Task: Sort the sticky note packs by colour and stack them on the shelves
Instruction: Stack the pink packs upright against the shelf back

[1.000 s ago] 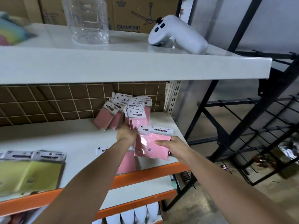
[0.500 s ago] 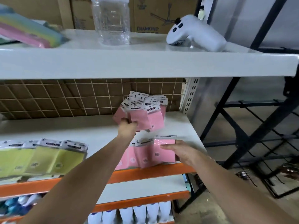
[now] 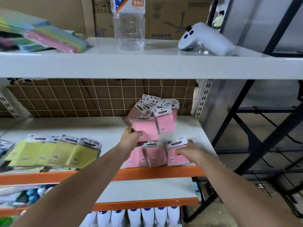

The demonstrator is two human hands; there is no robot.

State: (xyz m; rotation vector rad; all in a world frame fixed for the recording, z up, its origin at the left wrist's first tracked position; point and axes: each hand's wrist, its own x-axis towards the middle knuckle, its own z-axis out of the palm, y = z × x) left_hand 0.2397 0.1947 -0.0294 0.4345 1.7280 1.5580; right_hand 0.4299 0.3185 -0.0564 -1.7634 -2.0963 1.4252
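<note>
On the middle shelf (image 3: 101,130), my left hand (image 3: 131,136) grips a pink sticky note pack (image 3: 145,128) in front of a leaning pile of pink packs (image 3: 157,110) at the back right. My right hand (image 3: 188,149) rests with curled fingers on the rightmost pink pack (image 3: 177,154) of a front row of pink packs (image 3: 147,157) at the shelf's edge. A row of yellow packs (image 3: 54,151) lies at the front left of the same shelf.
The top shelf (image 3: 147,63) carries a clear plastic bottle (image 3: 129,25), a white controller (image 3: 205,39) and multicoloured pads (image 3: 41,36). A wire grid (image 3: 82,97) backs the middle shelf. White bottles (image 3: 139,217) stand below. A black metal rack (image 3: 262,136) is on the right.
My right hand set its pink pack down at the front right edge. My left hand drew a pink pack off the back pile toward the front. The camera tilted up and left.
</note>
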